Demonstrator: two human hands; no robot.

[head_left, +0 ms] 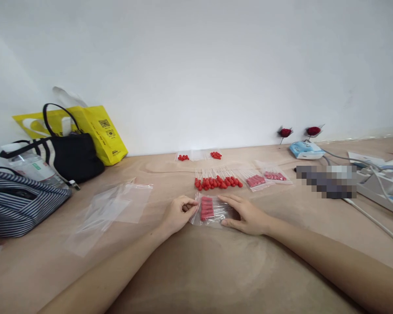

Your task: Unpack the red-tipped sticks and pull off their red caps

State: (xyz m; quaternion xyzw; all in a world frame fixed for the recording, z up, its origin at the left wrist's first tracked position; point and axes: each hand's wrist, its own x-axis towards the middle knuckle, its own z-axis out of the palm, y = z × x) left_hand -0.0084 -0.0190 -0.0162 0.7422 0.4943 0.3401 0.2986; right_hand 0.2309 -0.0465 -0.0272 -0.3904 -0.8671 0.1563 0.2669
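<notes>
The person is sitting at a wooden table [196,270], and both hands are resting on a small clear bag [211,210] that is lying flat on the table, directly in front of the person. Inside this bag some red pieces are lying side by side. The left hand [178,213] is pinching the left edge of the bag between thumb and bent fingers. The right hand [245,214] is lying open and flat, with its fingers pressing on the right part of the bag and gripping nothing.

Just behind the bag, a row of thin sticks with red tips [218,181] is lying on the table. To the right of the row, two filled bags [256,180] are lying next to each other. On the left, well apart from the hands, some empty clear bags [114,205] are lying. Further left, a striped bag [22,203], a black handbag [74,157] and a yellow bag [101,131] are standing near the wall.
</notes>
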